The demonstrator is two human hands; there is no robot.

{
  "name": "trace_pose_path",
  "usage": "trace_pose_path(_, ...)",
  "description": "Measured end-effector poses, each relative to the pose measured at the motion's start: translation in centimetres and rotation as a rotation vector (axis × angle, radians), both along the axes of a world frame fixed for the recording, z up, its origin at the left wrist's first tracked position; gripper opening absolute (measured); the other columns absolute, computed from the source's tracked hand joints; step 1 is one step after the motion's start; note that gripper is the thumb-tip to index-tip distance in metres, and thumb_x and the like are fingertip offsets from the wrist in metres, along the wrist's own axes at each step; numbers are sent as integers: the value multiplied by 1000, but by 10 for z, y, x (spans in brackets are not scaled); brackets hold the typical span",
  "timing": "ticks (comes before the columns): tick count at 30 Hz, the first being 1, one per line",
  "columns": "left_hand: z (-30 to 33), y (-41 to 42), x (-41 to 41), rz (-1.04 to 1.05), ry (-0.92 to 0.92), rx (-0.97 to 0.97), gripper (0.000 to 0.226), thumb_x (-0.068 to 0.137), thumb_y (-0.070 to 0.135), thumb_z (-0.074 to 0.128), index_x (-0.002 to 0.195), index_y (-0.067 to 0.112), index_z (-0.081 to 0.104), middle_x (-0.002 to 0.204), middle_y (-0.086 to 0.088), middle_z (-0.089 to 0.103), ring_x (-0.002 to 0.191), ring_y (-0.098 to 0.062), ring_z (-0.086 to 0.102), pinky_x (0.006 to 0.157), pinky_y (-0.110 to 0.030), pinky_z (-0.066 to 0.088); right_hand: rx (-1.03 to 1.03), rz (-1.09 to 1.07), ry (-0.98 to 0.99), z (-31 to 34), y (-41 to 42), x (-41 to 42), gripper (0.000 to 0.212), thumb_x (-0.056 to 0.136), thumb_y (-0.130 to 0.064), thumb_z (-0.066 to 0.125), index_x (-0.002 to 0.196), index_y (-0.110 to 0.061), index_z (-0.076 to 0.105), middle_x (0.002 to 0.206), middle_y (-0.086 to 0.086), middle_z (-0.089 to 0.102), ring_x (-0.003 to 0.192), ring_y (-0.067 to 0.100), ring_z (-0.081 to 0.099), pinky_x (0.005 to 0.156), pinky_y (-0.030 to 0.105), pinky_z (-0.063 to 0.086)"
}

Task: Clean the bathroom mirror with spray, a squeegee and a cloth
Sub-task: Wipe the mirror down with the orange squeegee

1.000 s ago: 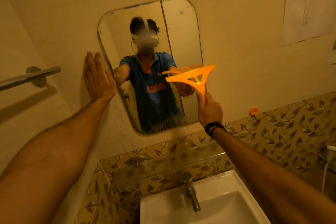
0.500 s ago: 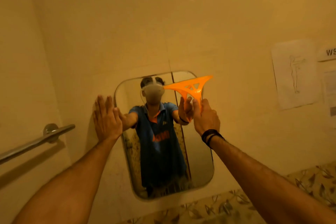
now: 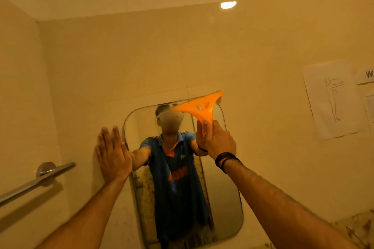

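Head view: squeegee [image 3: 199, 106] now higher, at mirror [image 3: 220, 198] top edge.

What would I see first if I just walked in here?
The bright orange squeegee, held up by the right hand at the top edge of the mirror. Next, the left hand pressed flat on the wall beside the mirror's left edge, above a metal bar.

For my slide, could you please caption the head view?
Right hand holds orange squeegee at mirror's top edge; left hand flat on wall.
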State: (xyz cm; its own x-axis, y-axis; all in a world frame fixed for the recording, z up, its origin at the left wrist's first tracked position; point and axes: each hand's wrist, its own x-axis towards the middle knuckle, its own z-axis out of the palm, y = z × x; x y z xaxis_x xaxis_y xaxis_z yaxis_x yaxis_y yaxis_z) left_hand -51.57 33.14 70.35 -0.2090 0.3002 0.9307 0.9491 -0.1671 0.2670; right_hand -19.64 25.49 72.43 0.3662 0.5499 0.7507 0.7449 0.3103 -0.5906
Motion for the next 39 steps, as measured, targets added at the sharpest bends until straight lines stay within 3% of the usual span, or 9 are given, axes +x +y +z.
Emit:
trace_pose_path(6, -3, 2, 0, 1, 12, 20, 61, 101, 35, 17, 161, 22, 10, 169, -7, 5, 156, -27, 7, 123, -50, 13, -59, 6, 68, -94, 11, 9, 54, 87, -72, 8, 91, -32, 45, 69, 0, 59, 61, 22, 57, 57, 37, 51)
trace_pose_path(13, -9, 1, 2, 12, -8, 7, 61, 102, 34, 18, 161, 24, 6, 169, -6, 2, 156, -26, 5, 124, -49, 10, -227, 1, 102, -208, -8, 7, 65, 87, -66, 11, 113, -29, 58, 66, 0, 61, 57, 18, 59, 51, 34, 50)
trace_pose_path(17, -22, -2, 2, 32, -14, -28, 61, 102, 34, 17, 161, 24, 5, 169, -7, 2, 156, -26, 5, 124, -51, 12, -366, 1, 96, -262, -37, 4, 63, 90, -60, 11, 130, -31, 50, 65, -7, 54, 57, 10, 54, 46, 21, 40)
trace_pose_path(19, -26, -5, 2, 29, -8, -52, 62, 102, 35, 17, 161, 24, 3, 169, -8, 1, 156, -27, 4, 124, -51, 11, -380, -12, 81, -271, -50, 4, 58, 93, -57, 14, 132, -30, 48, 63, -10, 51, 54, 7, 51, 44, 19, 34)
trace_pose_path(21, -29, -7, 2, 19, 3, -71, 62, 102, 36, 15, 161, 24, 1, 169, -8, 0, 156, -27, 3, 124, -50, 10, -359, -31, 92, -265, -57, 5, 56, 93, -59, 15, 118, -28, 54, 61, -11, 49, 53, 5, 48, 43, 23, 35)
trace_pose_path(26, -44, -13, 1, 34, 18, -96, 62, 103, 35, 19, 161, 25, 0, 169, -8, 0, 156, -28, 3, 124, -50, 10, -131, -78, 182, -216, -39, 14, 62, 88, -65, 14, 106, -23, 56, 69, 8, 63, 62, 32, 60, 53, 37, 46)
trace_pose_path(29, -54, -15, 2, 41, 25, -111, 61, 103, 35, 18, 161, 25, -1, 169, -9, 0, 156, -28, 3, 124, -50, 9, -123, -79, 183, -192, -26, 16, 60, 91, -66, 13, 103, -23, 54, 71, 8, 62, 65, 33, 60, 55, 39, 49)
trace_pose_path(36, -82, -15, -5, 54, 98, -114, 61, 106, 34, 20, 160, 21, -5, 168, -11, -1, 156, -28, 1, 124, -49, 7, -265, -45, 230, -272, -40, 2, 49, 98, -53, 25, 118, -21, 56, 64, -1, 53, 55, 18, 49, 48, 28, 32)
trace_pose_path(39, -85, -14, -3, 76, 90, -118, 60, 106, 34, 18, 160, 21, -5, 168, -12, 0, 156, -28, 1, 124, -49, 5, -300, -59, 316, -313, -49, -15, 58, 92, -59, 19, 105, -18, 58, 69, 3, 58, 62, 24, 55, 54, 35, 44)
